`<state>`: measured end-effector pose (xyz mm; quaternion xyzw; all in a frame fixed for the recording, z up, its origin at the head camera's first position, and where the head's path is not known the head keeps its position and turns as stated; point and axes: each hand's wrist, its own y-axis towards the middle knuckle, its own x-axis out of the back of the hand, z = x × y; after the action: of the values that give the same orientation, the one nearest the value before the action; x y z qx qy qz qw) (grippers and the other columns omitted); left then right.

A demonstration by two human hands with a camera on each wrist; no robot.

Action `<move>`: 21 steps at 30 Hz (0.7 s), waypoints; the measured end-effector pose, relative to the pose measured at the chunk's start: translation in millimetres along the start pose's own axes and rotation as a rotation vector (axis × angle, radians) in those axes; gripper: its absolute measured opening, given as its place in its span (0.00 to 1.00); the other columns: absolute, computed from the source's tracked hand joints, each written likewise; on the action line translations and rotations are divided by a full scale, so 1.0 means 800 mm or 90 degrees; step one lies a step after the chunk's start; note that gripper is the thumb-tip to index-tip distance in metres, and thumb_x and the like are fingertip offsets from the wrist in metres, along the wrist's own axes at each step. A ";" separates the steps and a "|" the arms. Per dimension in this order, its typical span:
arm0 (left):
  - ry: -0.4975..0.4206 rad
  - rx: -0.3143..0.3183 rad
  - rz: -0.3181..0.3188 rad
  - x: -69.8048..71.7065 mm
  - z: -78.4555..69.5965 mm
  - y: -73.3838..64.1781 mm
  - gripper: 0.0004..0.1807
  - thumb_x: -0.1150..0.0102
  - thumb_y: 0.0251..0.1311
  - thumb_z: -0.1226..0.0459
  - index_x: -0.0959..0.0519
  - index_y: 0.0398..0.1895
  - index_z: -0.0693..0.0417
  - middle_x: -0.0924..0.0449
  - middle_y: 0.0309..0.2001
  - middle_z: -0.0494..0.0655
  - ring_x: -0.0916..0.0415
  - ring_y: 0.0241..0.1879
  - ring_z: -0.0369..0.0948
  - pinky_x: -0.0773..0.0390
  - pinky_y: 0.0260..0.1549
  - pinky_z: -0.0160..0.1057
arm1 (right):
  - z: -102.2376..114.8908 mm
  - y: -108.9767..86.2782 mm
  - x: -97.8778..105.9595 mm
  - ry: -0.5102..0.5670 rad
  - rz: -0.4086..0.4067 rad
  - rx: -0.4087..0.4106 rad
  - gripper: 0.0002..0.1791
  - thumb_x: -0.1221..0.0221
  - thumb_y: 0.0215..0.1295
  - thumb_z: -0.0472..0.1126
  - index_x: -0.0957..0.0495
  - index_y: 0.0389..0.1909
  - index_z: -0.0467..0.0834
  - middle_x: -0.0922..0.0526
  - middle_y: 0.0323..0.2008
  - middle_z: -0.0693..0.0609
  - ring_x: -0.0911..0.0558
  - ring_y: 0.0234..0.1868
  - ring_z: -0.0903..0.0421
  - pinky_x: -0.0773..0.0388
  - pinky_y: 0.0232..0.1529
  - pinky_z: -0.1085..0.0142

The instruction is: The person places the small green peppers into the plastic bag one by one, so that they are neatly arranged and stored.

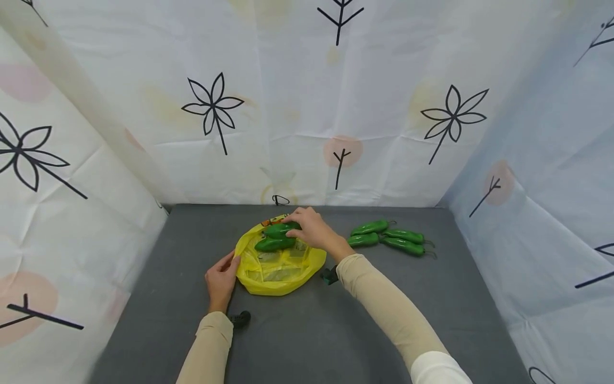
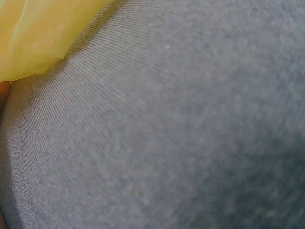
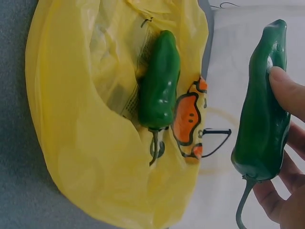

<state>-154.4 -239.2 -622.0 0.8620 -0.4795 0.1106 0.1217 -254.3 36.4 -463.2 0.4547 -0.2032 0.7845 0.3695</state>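
Note:
A yellow plastic bag (image 1: 271, 285) lies on the table with its mouth spread wide. My left hand (image 1: 221, 280) pinches the bag's left rim; the left wrist view shows only a sliver of a finger (image 2: 4, 91) by the yellow plastic. Above the bag's far side, my right hand (image 1: 314, 230) holds a green pepper (image 3: 261, 112) between thumb and fingers, its stem pointing away from the fingertips' grip. Inside the bag lies another green pepper (image 3: 161, 81), with its thin stem showing. Orange printed figures mark the bag's far edge.
Several green peppers (image 1: 404, 245) lie in a group right of the bag, partly behind my right forearm. The dark grey table (image 1: 297, 341) meets a white patterned cloth (image 1: 297, 106) at the back and sides. Small black devices sit at both wrists.

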 end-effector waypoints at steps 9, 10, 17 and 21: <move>0.009 0.007 0.009 0.000 -0.001 0.000 0.22 0.33 0.64 0.45 0.13 0.56 0.44 0.11 0.51 0.52 0.24 0.37 0.16 0.26 0.36 0.14 | 0.004 0.015 -0.014 -0.004 0.037 -0.027 0.22 0.39 0.73 0.49 0.22 0.66 0.53 0.22 0.61 0.49 0.27 0.63 0.44 0.29 0.63 0.43; 0.011 0.006 0.012 0.000 -0.001 0.000 0.23 0.33 0.64 0.45 0.13 0.56 0.44 0.11 0.51 0.52 0.24 0.37 0.17 0.27 0.36 0.14 | 0.005 0.016 -0.015 -0.003 0.041 -0.029 0.22 0.39 0.73 0.49 0.22 0.66 0.52 0.22 0.62 0.49 0.27 0.64 0.43 0.29 0.64 0.43; 0.008 0.005 0.016 0.003 -0.004 0.001 0.23 0.33 0.63 0.45 0.13 0.56 0.45 0.11 0.50 0.52 0.24 0.36 0.18 0.27 0.35 0.15 | 0.010 0.026 -0.025 -0.008 0.070 -0.033 0.23 0.38 0.73 0.48 0.22 0.67 0.51 0.24 0.66 0.48 0.28 0.68 0.41 0.30 0.68 0.42; 0.004 0.006 0.018 0.004 -0.004 0.001 0.23 0.33 0.64 0.46 0.13 0.57 0.45 0.11 0.51 0.52 0.23 0.36 0.18 0.26 0.36 0.15 | 0.011 0.031 -0.030 -0.009 0.081 -0.037 0.23 0.38 0.73 0.47 0.22 0.66 0.52 0.24 0.67 0.48 0.29 0.70 0.42 0.33 0.72 0.42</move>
<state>-153.6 -241.6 -618.1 0.8552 -0.4910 0.1172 0.1178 -261.2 5.1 -479.4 0.4354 -0.2569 0.7968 0.3309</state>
